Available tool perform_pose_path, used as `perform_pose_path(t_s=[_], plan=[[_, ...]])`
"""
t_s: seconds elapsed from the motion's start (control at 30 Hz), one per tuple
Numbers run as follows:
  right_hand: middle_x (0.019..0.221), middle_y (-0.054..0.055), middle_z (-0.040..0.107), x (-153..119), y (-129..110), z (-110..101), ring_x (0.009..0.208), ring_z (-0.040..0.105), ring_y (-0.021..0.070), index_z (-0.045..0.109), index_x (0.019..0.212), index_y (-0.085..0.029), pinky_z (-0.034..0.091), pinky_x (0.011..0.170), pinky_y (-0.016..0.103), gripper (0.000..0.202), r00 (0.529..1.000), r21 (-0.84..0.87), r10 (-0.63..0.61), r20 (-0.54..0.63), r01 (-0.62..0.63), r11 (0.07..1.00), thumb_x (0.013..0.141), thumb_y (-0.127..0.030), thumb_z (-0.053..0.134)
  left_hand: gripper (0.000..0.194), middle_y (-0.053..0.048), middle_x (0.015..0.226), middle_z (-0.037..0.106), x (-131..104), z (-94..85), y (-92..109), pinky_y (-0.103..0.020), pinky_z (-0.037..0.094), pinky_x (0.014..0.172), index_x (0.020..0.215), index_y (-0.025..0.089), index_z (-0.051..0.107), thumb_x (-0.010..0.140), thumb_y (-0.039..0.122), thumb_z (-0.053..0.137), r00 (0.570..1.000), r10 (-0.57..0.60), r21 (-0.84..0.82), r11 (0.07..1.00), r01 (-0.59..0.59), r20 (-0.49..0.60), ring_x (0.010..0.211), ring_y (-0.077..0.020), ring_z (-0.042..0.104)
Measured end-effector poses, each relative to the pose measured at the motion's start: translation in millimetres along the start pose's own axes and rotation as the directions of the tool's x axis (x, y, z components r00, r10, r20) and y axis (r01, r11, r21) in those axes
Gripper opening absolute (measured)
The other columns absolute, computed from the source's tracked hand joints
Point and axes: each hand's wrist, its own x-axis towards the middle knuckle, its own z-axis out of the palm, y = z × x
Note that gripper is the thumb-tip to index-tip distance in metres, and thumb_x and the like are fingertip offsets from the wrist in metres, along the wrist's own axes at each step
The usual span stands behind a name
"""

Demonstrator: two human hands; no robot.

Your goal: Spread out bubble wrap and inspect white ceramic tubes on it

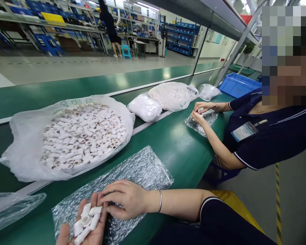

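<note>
Several short white tube pieces lie in the upturned palm of my left hand, at the bottom of the view, its fingers loosely curled under them. My right hand, a metal bangle at its wrist, reaches in from the right. Its fingertips are at the edge of my left hand's fingers; whether they pinch anything is hidden. Under both hands a sheet of crinkled clear plastic is spread on the green table. Beyond it an open plastic bag holds a large heap of similar white pieces.
A co-worker in a dark shirt sits at the right, hands over another plastic sheet. More filled bags stand along the table's middle. A blue crate is at the back right, and a clear bag lies at the left edge.
</note>
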Motion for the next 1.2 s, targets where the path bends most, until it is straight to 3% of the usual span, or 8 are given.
perform_pose_path(t_s=[0.13, 0.27, 0.37, 0.47, 0.6, 0.83, 1.07, 1.2], plan=[[0.119, 0.010, 0.066, -4, -7, -5, 0.123, 0.055, 0.0133, 0.059, 0.114, -0.015, 0.047, 0.110, 0.031, 0.024, 0.991, 0.127, -0.018, -0.134, 0.035, 0.991, 0.093, -0.025, 0.050, 0.047, -0.017, 0.134, 0.056, 11, -16.1, -6, -0.043, 0.027, 0.118, 0.139, 0.016, 0.051, 0.101, 0.031, 0.030, 0.972, 0.001, -0.090, 0.996, 0.021, 0.235, 0.125, -0.0211, 0.055], [0.118, 0.013, 0.064, -5, -7, -8, 0.121, 0.056, 0.0196, 0.057, 0.119, -0.016, 0.051, 0.105, 0.041, 0.028, 0.961, 0.224, -0.035, -0.273, 0.099, 0.969, 0.092, -0.017, 0.051, 0.043, -0.017, 0.141, 0.049, 26, -31.5, -12, -0.045, 0.040, 0.113, 0.127, 0.014, 0.063, 0.102, 0.038, 0.038, 0.822, 0.019, -0.165, 0.982, 0.091, 0.570, 0.131, -0.0265, 0.049], [0.122, 0.015, 0.062, -8, 0, -8, 0.122, 0.056, 0.0217, 0.056, 0.123, -0.016, 0.052, 0.104, 0.043, 0.032, 0.961, 0.229, -0.024, -0.276, 0.090, 0.969, 0.091, -0.016, 0.054, 0.046, -0.016, 0.140, 0.051, 20, -22.9, -13, -0.051, 0.037, 0.116, 0.127, 0.012, 0.062, 0.103, 0.034, 0.029, 0.896, 0.025, -0.223, 0.971, 0.083, 0.444, 0.133, -0.0286, 0.047], [0.130, 0.016, 0.059, -15, 8, -6, 0.125, 0.056, 0.0230, 0.052, 0.132, -0.017, 0.050, 0.106, 0.047, 0.038, 0.956, 0.316, 0.150, -0.253, -0.064, 0.946, 0.094, -0.022, 0.054, 0.047, -0.016, 0.138, 0.054, 6, -6.4, -13, -0.052, 0.030, 0.121, 0.141, 0.013, 0.048, 0.103, 0.033, 0.029, 0.967, -0.022, -0.280, 0.955, 0.096, 0.256, 0.134, -0.0268, 0.047], [0.135, 0.015, 0.056, -16, 13, -3, 0.128, 0.054, 0.0234, 0.049, 0.137, -0.018, 0.050, 0.106, 0.047, 0.042, 0.932, 0.461, 0.326, -0.158, -0.223, 0.859, 0.096, -0.027, 0.052, 0.051, -0.017, 0.139, 0.053, 2, 1.9, -11, -0.052, 0.028, 0.121, 0.142, 0.009, 0.045, 0.104, 0.038, 0.029, 0.949, -0.031, -0.312, 0.941, 0.134, 0.313, 0.133, -0.0294, 0.047], [0.107, 0.010, 0.066, -9, 1, -11, 0.099, 0.063, 0.0205, 0.057, 0.124, -0.021, 0.057, 0.081, 0.038, 0.035, 0.974, 0.217, -0.023, -0.226, 0.074, 0.973, 0.090, -0.016, 0.062, 0.060, -0.018, 0.143, 0.049, 0, -3.8, -14, -0.047, 0.031, 0.118, 0.147, 0.007, 0.038, 0.103, 0.046, 0.024, 0.909, -0.044, -0.286, 0.942, 0.176, 0.414, 0.135, -0.0280, 0.046], [0.100, 0.010, 0.065, -7, 14, -18, 0.093, 0.062, 0.0204, 0.060, 0.115, -0.019, 0.055, 0.071, 0.035, 0.023, 0.949, 0.160, 0.087, -0.304, -0.039, 0.986, 0.092, -0.016, 0.060, 0.061, -0.015, 0.145, 0.048, -3, -3.1, -14, -0.049, 0.026, 0.120, 0.152, 0.010, 0.031, 0.103, 0.046, 0.025, 0.893, -0.048, -0.282, 0.940, 0.192, 0.448, 0.136, -0.0279, 0.044], [0.105, 0.011, 0.065, -6, 10, -19, 0.099, 0.062, 0.0218, 0.059, 0.119, -0.019, 0.055, 0.078, 0.037, 0.031, 0.968, 0.200, 0.031, -0.249, 0.020, 0.980, 0.089, -0.015, 0.063, 0.062, -0.016, 0.144, 0.048, -2, -3.2, -14, -0.048, 0.028, 0.119, 0.150, 0.008, 0.034, 0.103, 0.048, 0.024, 0.898, -0.060, -0.273, 0.942, 0.195, 0.436, 0.136, -0.0284, 0.044]])
